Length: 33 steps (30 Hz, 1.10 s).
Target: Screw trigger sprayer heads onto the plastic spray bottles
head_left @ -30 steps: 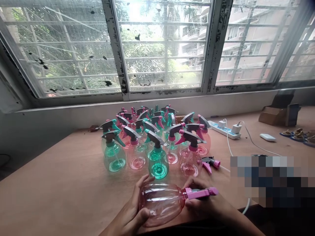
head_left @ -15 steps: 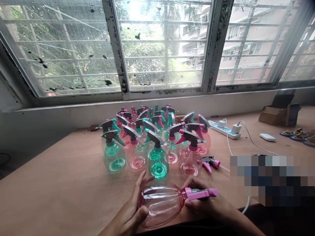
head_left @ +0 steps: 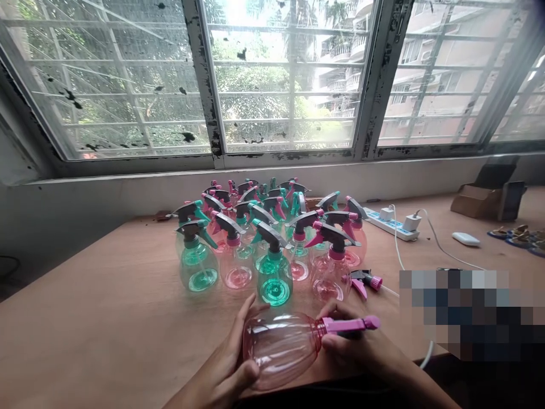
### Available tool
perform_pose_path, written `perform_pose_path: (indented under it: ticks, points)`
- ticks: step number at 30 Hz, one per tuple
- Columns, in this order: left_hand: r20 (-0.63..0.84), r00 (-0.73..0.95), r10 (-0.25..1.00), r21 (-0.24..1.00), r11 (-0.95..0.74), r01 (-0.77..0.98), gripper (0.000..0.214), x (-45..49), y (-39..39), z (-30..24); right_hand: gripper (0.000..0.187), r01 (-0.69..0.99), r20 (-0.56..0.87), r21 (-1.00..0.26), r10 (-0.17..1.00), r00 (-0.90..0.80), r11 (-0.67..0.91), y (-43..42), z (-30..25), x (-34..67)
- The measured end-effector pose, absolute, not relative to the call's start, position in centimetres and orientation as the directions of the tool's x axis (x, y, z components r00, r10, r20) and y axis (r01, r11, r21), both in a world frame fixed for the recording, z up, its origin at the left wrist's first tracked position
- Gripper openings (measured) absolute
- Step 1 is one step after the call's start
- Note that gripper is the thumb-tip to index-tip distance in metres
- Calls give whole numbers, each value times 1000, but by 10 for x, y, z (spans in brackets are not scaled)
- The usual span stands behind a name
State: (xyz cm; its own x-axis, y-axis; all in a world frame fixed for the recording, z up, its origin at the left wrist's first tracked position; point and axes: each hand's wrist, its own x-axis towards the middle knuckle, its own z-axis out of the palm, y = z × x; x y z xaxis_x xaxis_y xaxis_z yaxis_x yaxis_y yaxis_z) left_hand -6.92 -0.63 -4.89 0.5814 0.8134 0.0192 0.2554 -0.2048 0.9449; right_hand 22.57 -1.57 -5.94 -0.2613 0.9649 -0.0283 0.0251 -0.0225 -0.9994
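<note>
A clear pink spray bottle (head_left: 283,346) lies on its side in front of me, low over the table's near edge. My left hand (head_left: 230,358) is wrapped round its base, thumb below and fingers behind. At the neck, my right hand (head_left: 349,335) grips the sprayer head, whose pink trigger (head_left: 347,325) points right; part of the head is hidden by the fingers. Just beyond stand a green spray bottle (head_left: 275,281) and a pink spray bottle (head_left: 330,278), both upright. A loose sprayer head (head_left: 366,281) with a pink trigger and collar lies right of them.
Several more upright green and pink spray bottles (head_left: 198,267) crowd the wooden table (head_left: 106,318) toward the window. To the right are a power strip (head_left: 392,224) with plugs and cables, a white case (head_left: 465,239), a cardboard box (head_left: 474,199) and a pixelated patch.
The sprayer head in my right hand has turned slightly, showing less of its grey part beside the trigger. Both hands keep their hold on the bottle. The view has shifted a little.
</note>
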Motion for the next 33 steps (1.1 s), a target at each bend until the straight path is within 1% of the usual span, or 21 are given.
perform_pose_path:
  ticks: [3,6,8,11,13,14,15,17,19,20,22,25,28,30,33]
  points:
    - [8,583,813,948,-191,254,93,-70,-7,-43,25,55,-3,-998,971,-238,11,-17,-56,226]
    - [-16,560,829,935,-185,301,89,-70,-10,-43,27,68,-53,-997,972,-229,-38,-17,-56,226]
    - [-16,550,835,927,-194,321,96,-70,-12,-46,30,35,-78,-997,968,-237,-72,-16,-56,226]
    - [16,549,836,898,-253,360,108,-69,-13,-48,38,-59,-56,-996,968,-245,-72,-15,-60,227]
    - [11,563,826,885,-270,379,115,-69,-12,-48,38,-75,-45,-995,966,-256,-66,-15,-62,228]
    - [10,576,817,893,-266,362,116,-70,-10,-48,37,-68,-48,-995,963,-266,-68,-15,-63,228]
    - [14,592,806,907,-260,332,114,-71,-9,-48,35,-54,-51,-996,959,-278,-69,-15,-64,229]
    - [33,605,795,932,-244,269,99,-72,-8,-47,31,3,-48,-999,959,-278,-49,-16,-64,230]
    - [39,589,807,940,-230,252,86,-72,-8,-46,28,80,-34,-997,970,-241,-15,-17,-62,230]
    - [31,582,813,939,-223,261,84,-71,-9,-46,27,104,-31,-995,973,-228,-7,-17,-61,230]
    - [24,568,822,931,-225,287,90,-70,-10,-46,26,85,-53,-996,971,-232,-35,-17,-59,229]
    - [46,558,828,902,-275,334,105,-69,-12,-49,30,-13,-68,-997,963,-259,-74,-17,-56,228]
    - [32,564,825,888,-282,363,113,-70,-10,-52,32,-26,-65,-997,965,-254,-74,-17,-55,227]
    - [29,583,812,915,-257,312,109,-71,-8,-51,32,-17,-72,-997,960,-271,-80,-17,-56,227]
    - [10,585,811,947,-195,254,92,-72,-8,-45,30,18,-49,-999,960,-277,-46,-18,-57,228]
